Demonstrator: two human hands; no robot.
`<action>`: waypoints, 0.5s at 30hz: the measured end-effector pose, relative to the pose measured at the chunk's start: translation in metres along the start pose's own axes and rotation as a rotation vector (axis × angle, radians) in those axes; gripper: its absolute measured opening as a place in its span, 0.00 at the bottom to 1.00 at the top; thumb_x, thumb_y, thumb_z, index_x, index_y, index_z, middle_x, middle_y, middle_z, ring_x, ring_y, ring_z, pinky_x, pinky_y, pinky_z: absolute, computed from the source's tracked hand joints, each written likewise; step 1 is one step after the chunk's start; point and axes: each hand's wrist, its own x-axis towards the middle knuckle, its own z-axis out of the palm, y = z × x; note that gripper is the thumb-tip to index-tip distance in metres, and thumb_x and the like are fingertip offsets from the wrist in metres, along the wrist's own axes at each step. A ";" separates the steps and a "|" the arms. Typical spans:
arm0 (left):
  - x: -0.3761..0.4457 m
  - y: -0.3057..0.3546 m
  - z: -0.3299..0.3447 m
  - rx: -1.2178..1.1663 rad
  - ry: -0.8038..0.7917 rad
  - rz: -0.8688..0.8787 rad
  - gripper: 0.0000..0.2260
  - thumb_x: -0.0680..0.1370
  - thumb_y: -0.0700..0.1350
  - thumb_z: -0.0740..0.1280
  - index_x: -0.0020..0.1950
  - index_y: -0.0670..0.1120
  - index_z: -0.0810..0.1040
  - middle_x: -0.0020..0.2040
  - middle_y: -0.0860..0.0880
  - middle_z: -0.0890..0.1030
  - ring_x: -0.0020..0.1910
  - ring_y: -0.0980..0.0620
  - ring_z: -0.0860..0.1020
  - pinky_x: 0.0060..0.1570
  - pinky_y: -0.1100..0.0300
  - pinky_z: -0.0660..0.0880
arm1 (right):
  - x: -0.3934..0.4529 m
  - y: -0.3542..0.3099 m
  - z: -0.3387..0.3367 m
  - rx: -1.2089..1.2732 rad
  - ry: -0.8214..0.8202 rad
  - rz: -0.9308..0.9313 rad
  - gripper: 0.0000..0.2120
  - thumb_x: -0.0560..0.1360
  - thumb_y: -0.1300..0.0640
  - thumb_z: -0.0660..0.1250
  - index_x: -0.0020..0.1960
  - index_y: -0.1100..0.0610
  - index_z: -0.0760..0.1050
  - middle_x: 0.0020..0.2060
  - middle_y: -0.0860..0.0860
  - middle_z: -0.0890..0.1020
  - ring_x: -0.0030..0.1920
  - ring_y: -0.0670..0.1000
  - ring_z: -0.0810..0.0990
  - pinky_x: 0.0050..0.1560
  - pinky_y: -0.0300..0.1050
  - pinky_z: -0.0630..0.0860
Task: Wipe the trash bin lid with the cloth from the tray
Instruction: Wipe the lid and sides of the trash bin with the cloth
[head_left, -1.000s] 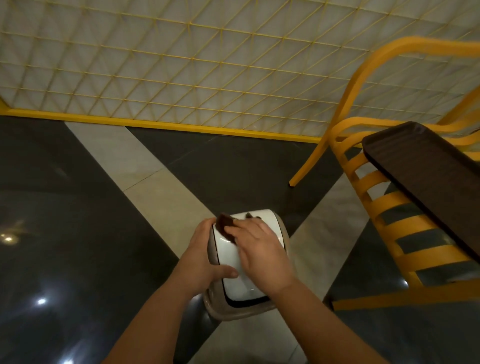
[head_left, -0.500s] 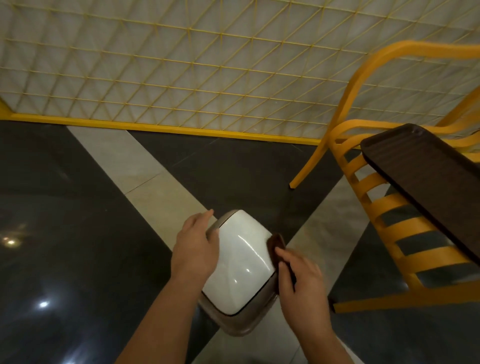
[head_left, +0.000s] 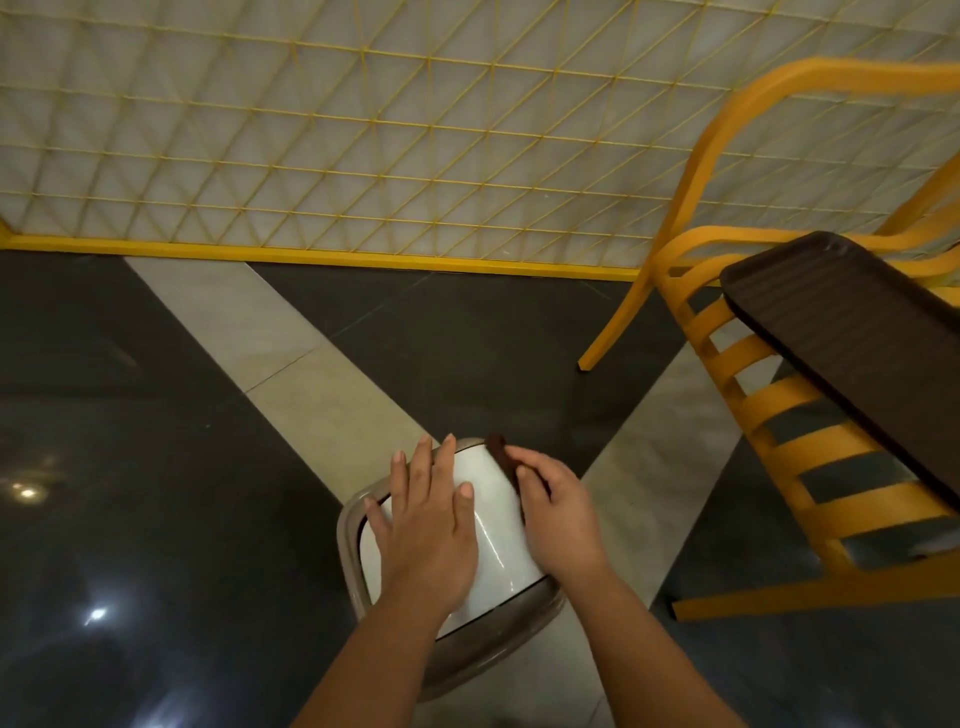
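White lid (head_left: 493, 525), dark brown cloth (head_left: 500, 453) and tray (head_left: 852, 332), yellow slatted chair (head_left: 779, 410), black-and-beige floor (head_left: 467, 338).

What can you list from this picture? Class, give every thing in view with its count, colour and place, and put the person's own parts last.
trash bin lid: one, white, on the bin at bottom centre.
trash bin: one, beige rim, on the floor.
cloth: one, dark brown, on the lid's far right edge.
tray: one, dark brown, on the chair at right.
chair: one, yellow, slatted, at right.
fence: one, yellow mesh, along the back.
floor: dark tiles with pale bands.
left hand: flat on the lid.
right hand: holds the cloth.
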 end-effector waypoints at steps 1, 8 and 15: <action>0.000 0.000 0.001 0.020 0.008 -0.003 0.23 0.81 0.55 0.41 0.75 0.59 0.39 0.78 0.55 0.40 0.75 0.52 0.35 0.72 0.42 0.40 | 0.008 0.002 0.000 0.052 -0.044 0.081 0.13 0.80 0.57 0.59 0.56 0.45 0.79 0.54 0.42 0.79 0.54 0.42 0.77 0.59 0.41 0.73; 0.001 -0.002 0.006 0.114 0.058 0.001 0.24 0.80 0.57 0.39 0.75 0.59 0.38 0.78 0.55 0.42 0.76 0.52 0.37 0.72 0.41 0.41 | -0.012 0.032 -0.016 0.064 -0.105 0.313 0.12 0.82 0.57 0.57 0.58 0.49 0.78 0.52 0.46 0.80 0.52 0.46 0.77 0.54 0.40 0.73; 0.000 0.000 0.006 0.111 0.103 0.002 0.26 0.76 0.58 0.34 0.75 0.60 0.39 0.78 0.54 0.46 0.76 0.52 0.41 0.73 0.41 0.41 | -0.093 0.052 0.008 0.245 0.300 0.528 0.12 0.79 0.63 0.62 0.50 0.51 0.82 0.51 0.51 0.82 0.54 0.53 0.78 0.63 0.52 0.72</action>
